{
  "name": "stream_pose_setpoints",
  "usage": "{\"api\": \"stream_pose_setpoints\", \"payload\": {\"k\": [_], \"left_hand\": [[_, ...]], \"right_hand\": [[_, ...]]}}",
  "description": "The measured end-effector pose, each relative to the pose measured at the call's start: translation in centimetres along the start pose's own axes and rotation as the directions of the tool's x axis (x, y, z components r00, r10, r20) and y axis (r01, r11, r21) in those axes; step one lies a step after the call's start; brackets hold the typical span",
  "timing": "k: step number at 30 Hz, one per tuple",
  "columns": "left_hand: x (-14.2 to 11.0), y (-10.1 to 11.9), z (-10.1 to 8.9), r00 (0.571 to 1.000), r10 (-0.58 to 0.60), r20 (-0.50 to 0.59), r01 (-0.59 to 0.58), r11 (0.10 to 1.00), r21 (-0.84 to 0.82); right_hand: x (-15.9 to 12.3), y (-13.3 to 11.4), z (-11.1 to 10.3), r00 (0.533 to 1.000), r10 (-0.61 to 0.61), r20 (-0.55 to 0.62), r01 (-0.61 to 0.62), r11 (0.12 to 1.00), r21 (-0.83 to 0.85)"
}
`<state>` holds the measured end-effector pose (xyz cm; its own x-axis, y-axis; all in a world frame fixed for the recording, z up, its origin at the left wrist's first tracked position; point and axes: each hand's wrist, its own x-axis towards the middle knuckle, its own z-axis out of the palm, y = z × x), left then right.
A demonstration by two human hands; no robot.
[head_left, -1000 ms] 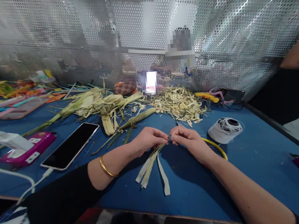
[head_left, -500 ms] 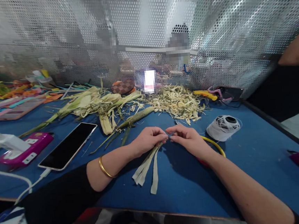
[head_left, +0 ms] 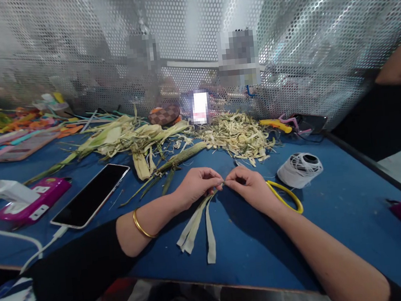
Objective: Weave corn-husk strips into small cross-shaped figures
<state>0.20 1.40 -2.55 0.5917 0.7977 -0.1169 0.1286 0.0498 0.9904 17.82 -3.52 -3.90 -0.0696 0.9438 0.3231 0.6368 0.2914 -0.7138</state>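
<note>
My left hand (head_left: 201,186) is closed in a pinch on the top ends of several pale corn husk strips (head_left: 195,230). The strips hang down and fan out over the blue table. Fingertip to fingertip with it, my right hand (head_left: 248,187) is pinched at the same gathered end; what lies between its fingers is too small to make out. Beside my right wrist is a yellow scissors-like handle (head_left: 289,201), partly hidden by the hand. A spool of white thread (head_left: 294,174) stands on the table farther right.
Behind my hands lie a heap of shredded husk (head_left: 239,135) and a pile of whole husks (head_left: 125,136). At left are a phone (head_left: 90,196) on a cable and a purple power strip (head_left: 46,199). A perforated metal screen (head_left: 189,25) borders the back; a person (head_left: 376,111) is at right.
My right fingertips have closed together and come nearer my left fingertips. The separate husk strip has swung slightly right, and more of the yellow handle shows.
</note>
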Motion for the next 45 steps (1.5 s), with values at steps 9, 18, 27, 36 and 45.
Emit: {"api": "stream_pose_setpoints", "payload": {"k": [9, 18, 27, 36, 45], "left_hand": [[0.5, 0.1, -0.4, 0.994, -0.081, -0.075, 0.079, 0.996, -0.031], [0.2, 0.1, -0.3, 0.998, -0.045, -0.054, 0.044, 0.999, -0.024], [0.3, 0.0, -0.2, 0.997, 0.051, -0.057, -0.049, 0.998, 0.04], [-0.1, -0.3, -0.1, 0.916, 0.385, -0.118, -0.288, 0.831, 0.477], [0.0, -0.9, 0.2, 0.882, 0.436, -0.177, -0.222, 0.717, 0.661]], "right_hand": [[-0.4, -1.2, -0.4, 0.994, -0.092, 0.06, 0.092, 0.996, -0.005], [-0.3, -0.4, 0.2, 0.993, 0.065, 0.101, -0.094, 0.942, 0.321], [-0.1, 0.3, 0.8, 0.99, -0.016, 0.142, -0.018, 0.973, 0.23], [-0.2, 0.2, 0.6, 0.99, 0.033, 0.14, -0.068, 0.966, 0.251], [-0.4, -0.6, 0.9, 0.996, 0.039, 0.075, -0.057, 0.965, 0.257]]}}
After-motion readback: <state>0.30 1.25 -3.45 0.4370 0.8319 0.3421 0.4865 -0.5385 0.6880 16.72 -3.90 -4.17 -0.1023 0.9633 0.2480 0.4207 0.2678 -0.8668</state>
